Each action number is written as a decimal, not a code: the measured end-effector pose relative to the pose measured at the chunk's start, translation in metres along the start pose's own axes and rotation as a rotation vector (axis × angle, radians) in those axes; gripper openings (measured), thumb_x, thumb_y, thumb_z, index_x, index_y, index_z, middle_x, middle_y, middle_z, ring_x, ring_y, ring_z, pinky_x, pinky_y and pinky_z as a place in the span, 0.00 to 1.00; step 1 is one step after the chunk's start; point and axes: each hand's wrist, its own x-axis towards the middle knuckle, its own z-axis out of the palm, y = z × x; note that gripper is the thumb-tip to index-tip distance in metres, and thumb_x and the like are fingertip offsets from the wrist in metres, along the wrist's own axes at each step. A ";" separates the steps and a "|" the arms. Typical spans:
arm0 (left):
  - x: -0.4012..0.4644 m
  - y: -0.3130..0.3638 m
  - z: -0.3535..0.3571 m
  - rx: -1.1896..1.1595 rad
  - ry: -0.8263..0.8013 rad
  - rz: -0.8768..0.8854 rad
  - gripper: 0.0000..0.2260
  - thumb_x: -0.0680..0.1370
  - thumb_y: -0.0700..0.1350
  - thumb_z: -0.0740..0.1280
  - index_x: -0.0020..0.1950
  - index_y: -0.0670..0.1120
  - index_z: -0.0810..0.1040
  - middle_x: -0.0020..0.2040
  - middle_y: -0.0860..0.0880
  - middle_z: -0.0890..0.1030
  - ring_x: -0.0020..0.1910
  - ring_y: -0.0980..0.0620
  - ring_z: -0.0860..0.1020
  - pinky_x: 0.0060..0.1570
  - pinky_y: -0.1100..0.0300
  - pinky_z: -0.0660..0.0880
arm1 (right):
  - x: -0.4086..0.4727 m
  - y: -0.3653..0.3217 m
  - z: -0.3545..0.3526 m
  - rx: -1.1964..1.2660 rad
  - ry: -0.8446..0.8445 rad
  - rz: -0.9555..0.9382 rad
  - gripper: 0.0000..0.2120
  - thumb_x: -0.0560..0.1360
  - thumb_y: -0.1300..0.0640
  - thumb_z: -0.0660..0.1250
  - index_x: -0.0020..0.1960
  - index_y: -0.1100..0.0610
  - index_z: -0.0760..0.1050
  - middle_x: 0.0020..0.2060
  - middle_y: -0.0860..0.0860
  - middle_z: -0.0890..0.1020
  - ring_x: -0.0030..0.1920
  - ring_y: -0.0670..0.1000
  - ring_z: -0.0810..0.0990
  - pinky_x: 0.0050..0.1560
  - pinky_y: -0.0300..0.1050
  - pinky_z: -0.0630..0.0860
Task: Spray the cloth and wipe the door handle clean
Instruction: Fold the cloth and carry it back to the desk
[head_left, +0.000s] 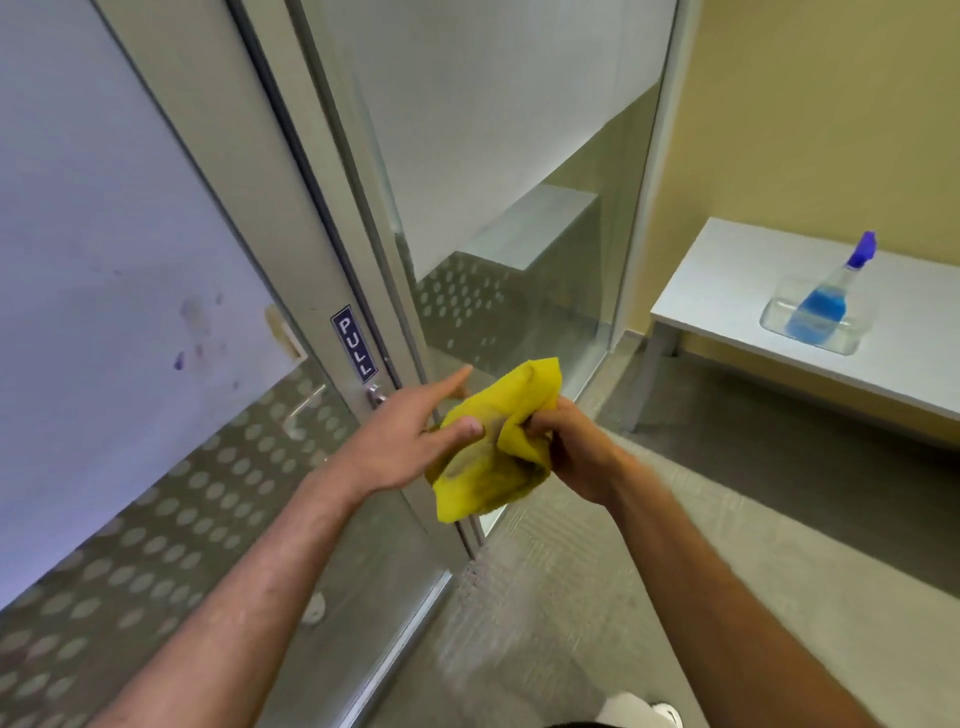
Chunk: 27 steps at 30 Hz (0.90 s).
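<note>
Two bare forearms reach forward from the bottom edge, meeting in the middle. The right hand (563, 449) is curled, its fingers (537, 426) pinched shut on a bunched edge of the one yellow cloth (493, 457). The left hand (400, 441) lies flatter, palm turned toward the cloth; its thumb presses the crumpled fabric while the other fingers stretch out nearly straight, so it steadies the cloth against the palm more than it grips. The cloth hangs in the air between both hands, with dark smudges on its folds, just in front of the door (322, 260) edge.

Just beyond the left hand's fingertips a small metal handle (375, 396) sticks out of the door frame, partly hidden by the hand, apart from the cloth. One blue PULL sign (354, 343) sits right above it. The glass panels to the left and behind carry frosted film and rows of dots.

Farther off to the right, one white surface (737, 280) stands against the yellow wall. On it rests one clear spray bottle (823, 306) with blue liquid and a blue nozzle, well apart from both hands
</note>
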 end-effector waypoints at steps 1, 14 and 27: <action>0.003 0.009 0.010 -0.104 -0.004 -0.023 0.36 0.76 0.64 0.69 0.81 0.52 0.66 0.71 0.55 0.78 0.68 0.58 0.76 0.69 0.56 0.72 | -0.004 -0.003 -0.009 -0.008 -0.005 0.007 0.19 0.66 0.61 0.61 0.56 0.60 0.79 0.49 0.59 0.82 0.49 0.56 0.80 0.52 0.52 0.75; 0.069 0.098 0.121 -1.033 0.278 -0.390 0.13 0.72 0.39 0.75 0.56 0.48 0.83 0.51 0.44 0.88 0.48 0.47 0.84 0.50 0.50 0.82 | -0.025 -0.025 -0.123 0.068 -0.090 -0.030 0.28 0.73 0.60 0.72 0.72 0.59 0.71 0.64 0.61 0.81 0.62 0.62 0.81 0.62 0.62 0.78; 0.200 0.146 0.161 -1.047 0.045 -0.411 0.10 0.81 0.39 0.66 0.61 0.48 0.81 0.45 0.53 0.88 0.39 0.56 0.85 0.33 0.62 0.79 | 0.009 -0.071 -0.252 -0.065 0.198 -0.058 0.14 0.77 0.63 0.70 0.60 0.51 0.77 0.53 0.51 0.86 0.52 0.52 0.86 0.49 0.44 0.84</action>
